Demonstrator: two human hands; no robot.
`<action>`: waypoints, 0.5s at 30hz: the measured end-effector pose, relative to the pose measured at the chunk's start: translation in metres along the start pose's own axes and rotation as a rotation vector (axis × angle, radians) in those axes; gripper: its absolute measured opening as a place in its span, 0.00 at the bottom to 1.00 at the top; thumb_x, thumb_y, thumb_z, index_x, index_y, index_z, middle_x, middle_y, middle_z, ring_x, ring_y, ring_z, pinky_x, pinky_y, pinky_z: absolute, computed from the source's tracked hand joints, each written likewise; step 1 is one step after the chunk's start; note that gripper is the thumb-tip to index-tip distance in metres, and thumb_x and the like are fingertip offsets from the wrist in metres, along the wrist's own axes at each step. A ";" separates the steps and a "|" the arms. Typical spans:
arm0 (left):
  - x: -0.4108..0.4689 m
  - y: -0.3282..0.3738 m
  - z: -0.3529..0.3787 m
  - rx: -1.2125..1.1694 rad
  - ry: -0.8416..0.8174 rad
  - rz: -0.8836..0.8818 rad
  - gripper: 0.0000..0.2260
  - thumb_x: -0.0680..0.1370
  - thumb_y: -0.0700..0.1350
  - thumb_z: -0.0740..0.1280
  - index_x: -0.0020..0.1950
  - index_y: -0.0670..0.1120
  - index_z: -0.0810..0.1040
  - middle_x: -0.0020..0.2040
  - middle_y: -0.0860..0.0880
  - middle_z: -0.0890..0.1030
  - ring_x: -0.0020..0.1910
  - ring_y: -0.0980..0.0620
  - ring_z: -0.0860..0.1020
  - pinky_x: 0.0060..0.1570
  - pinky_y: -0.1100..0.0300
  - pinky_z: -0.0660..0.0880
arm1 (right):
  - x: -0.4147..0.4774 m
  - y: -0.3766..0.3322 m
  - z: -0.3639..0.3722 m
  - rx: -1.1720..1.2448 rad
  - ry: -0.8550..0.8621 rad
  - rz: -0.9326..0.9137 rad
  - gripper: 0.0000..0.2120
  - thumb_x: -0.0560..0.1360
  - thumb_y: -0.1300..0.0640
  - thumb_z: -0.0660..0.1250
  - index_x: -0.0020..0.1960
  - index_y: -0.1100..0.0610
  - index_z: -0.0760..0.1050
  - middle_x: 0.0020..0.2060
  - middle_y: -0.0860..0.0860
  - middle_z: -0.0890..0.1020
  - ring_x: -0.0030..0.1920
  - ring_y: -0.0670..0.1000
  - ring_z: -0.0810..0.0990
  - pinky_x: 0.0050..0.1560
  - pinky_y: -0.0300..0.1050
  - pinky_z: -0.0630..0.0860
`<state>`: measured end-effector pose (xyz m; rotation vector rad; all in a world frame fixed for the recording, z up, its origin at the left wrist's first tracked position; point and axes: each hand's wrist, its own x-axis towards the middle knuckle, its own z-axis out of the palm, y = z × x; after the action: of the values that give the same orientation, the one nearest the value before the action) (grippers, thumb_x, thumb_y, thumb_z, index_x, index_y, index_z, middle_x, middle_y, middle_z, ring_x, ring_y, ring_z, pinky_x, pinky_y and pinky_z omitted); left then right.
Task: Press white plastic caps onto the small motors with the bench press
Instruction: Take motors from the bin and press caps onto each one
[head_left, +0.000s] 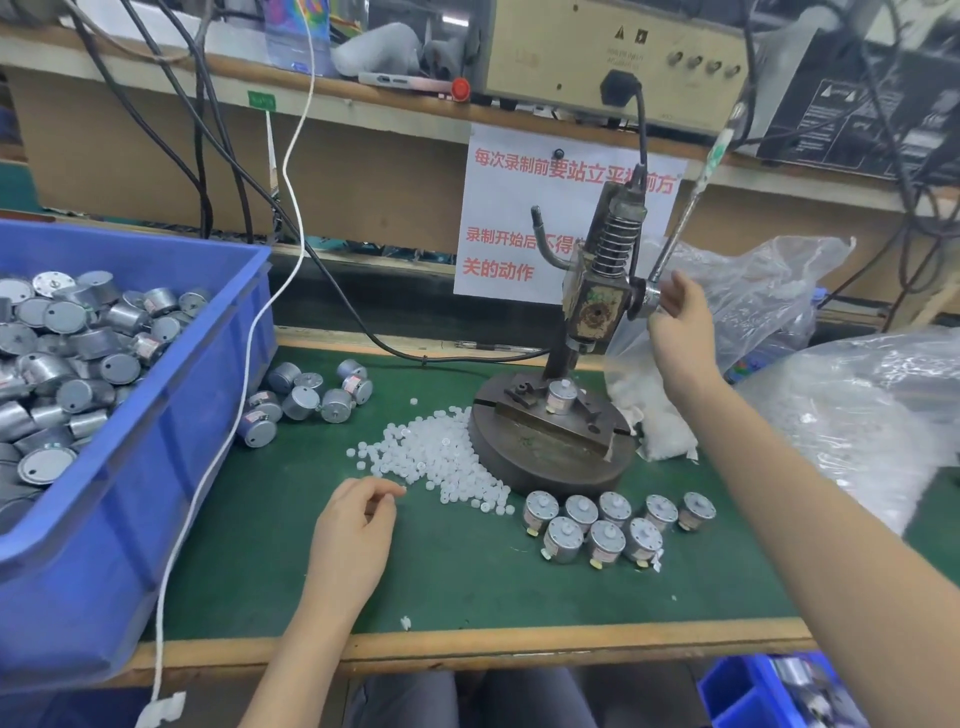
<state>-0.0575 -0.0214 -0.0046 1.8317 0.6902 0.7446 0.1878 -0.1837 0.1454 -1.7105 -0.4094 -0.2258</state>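
The bench press (597, 306) stands on its round base (524, 462) at the middle of the green mat. One small motor (561, 397) sits upright in the fixture under the ram. My right hand (680, 317) is raised beside the press head, fingers at the foot of the lever (685, 208); its grip is hidden. My left hand (358, 525) rests on the mat at the edge of the pile of white plastic caps (441, 457), pinching one small cap between thumb and fingertip. Several capped motors (608, 525) stand in rows in front of the base.
A blue bin (156, 415) full of motors fills the left. Several loose motors (306, 400) lie beside it. Clear plastic bags (857, 405) with more caps sit at the right. A white cord (208, 493) hangs over the mat's left side. The table's front edge (519, 644) is near.
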 end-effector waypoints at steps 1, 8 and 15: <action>0.000 -0.001 0.000 -0.002 -0.001 -0.004 0.14 0.77 0.35 0.60 0.40 0.54 0.76 0.43 0.55 0.75 0.42 0.53 0.77 0.47 0.59 0.71 | 0.008 -0.010 0.001 0.028 -0.024 -0.004 0.28 0.74 0.73 0.54 0.73 0.59 0.58 0.68 0.53 0.68 0.67 0.49 0.68 0.62 0.38 0.68; 0.000 -0.001 0.001 -0.004 -0.001 -0.011 0.15 0.76 0.34 0.60 0.39 0.55 0.76 0.43 0.55 0.75 0.42 0.53 0.77 0.45 0.60 0.70 | 0.037 -0.050 0.001 0.334 0.012 0.147 0.17 0.75 0.67 0.58 0.63 0.60 0.69 0.43 0.48 0.75 0.45 0.46 0.74 0.47 0.39 0.70; 0.001 0.002 0.002 0.003 0.005 -0.025 0.14 0.76 0.35 0.60 0.40 0.53 0.76 0.43 0.53 0.75 0.42 0.50 0.77 0.46 0.58 0.71 | -0.001 -0.030 0.000 0.336 0.046 -0.002 0.03 0.76 0.56 0.59 0.44 0.50 0.69 0.39 0.44 0.73 0.43 0.43 0.75 0.44 0.36 0.68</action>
<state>-0.0556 -0.0226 -0.0035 1.8209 0.7163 0.7319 0.1750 -0.1800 0.1727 -1.3731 -0.3913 -0.1864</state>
